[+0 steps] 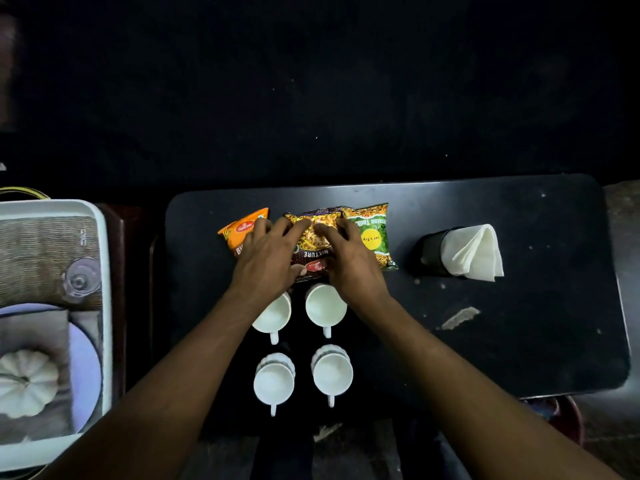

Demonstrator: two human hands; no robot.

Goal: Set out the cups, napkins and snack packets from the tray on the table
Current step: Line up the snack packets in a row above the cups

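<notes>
1. Head view looks down on a dark, matte table (519, 341) with rounded corners, its top scuffed and speckled with pale flecks; the room beyond it is almost black.
2. Three glossy snack packets lie in a row near the far edge: an orange packet (240, 233), a brown-and-yellow "Mixture" packet (311, 237) and a green packet (372, 233), edges overlapping.
3. Left hand (268, 258) and right hand (351, 258) lie flat on the middle packet, fingers spread and pressing down rather than closed around it.
4. Four white handled cups (329, 372) stand in a square just nearer, two partly under the wrists.
5. Folded white napkins (474, 252) fan out of a dark round holder (433, 251) to the right.
6. A white rimmed tray (104, 271) with a woven mat sits beside the table on the left.
</notes>
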